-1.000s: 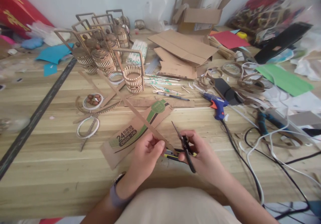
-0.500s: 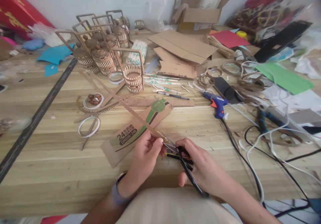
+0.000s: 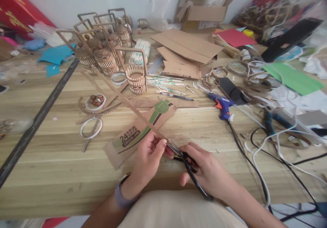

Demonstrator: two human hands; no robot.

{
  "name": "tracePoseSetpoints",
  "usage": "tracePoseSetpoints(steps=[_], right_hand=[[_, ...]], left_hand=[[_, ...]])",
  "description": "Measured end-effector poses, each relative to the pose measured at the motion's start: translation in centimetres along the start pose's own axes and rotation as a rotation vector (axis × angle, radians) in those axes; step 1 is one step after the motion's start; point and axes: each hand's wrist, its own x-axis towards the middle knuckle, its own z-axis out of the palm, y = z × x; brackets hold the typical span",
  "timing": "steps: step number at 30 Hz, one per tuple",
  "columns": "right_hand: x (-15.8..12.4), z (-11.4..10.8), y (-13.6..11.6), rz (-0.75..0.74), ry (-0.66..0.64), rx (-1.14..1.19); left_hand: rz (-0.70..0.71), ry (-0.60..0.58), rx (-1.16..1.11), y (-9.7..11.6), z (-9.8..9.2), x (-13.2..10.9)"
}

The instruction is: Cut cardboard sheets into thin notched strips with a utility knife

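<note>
My left hand pinches the near end of a long, thin cardboard strip, which slants away to the far left. In my right hand are black-handled scissors, their blades at the strip's end beside my left fingertips. My own fingers partly hide the blades and the cut. Under the strip lies a printed cardboard piece with a green band. Beyond it stands a small open basket made of short sticks, with a tall brown handle.
Several lidded stick baskets stand at the back left. A blue glue gun lies right of centre, its cord among white cables. Tape rings, one holding brown beads, sit on the left. Cardboard sheets lie behind.
The scissor blades look more closed on the strip's end than before. Both hands stay in nearly the same place; the view has shifted slightly.
</note>
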Motion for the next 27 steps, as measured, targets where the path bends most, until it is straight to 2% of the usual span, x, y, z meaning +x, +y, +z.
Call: tracePoseSetpoints(steps=[13, 27], right_hand=[[-0.19, 0.78, 0.5, -0.029, 0.075, 0.037], [0.13, 0.39, -0.13, -0.005, 0.019, -0.049]], left_hand=[[-0.031, -0.006, -0.032, -0.4, 0.21, -0.2], [-0.014, -0.034, -0.007, -0.6, 0.68, -0.52]])
